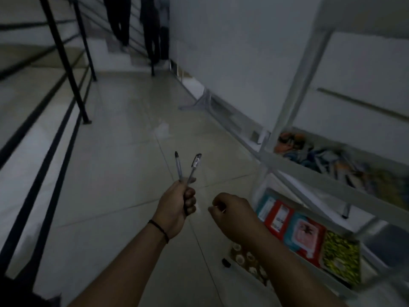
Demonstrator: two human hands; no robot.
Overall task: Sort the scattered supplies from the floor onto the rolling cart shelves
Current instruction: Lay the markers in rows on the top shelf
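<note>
My left hand point(177, 204) grips two clear pens point(186, 168) with black caps; they fan upward out of my fist above the tiled floor. My right hand point(230, 210) hovers just right of it, fingers curled, with nothing visible in it. The white rolling cart point(294, 100) stands at the right. Its middle shelf point(321, 173) holds several blurred colourful supplies. Its bottom shelf point(283, 257) holds red, blue and yellow-green packets point(309, 235). A patterned item point(247, 260) and a small black piece point(226, 262) lie on the floor under my right forearm.
A black stair railing point(64, 63) runs along the left. Stairs rise at the back, where people's legs point(137, 25) stand. A white wall point(243, 52) with a folded white frame point(203, 100) at its base borders the right. Pale floor tiles point(124, 140) stretch ahead.
</note>
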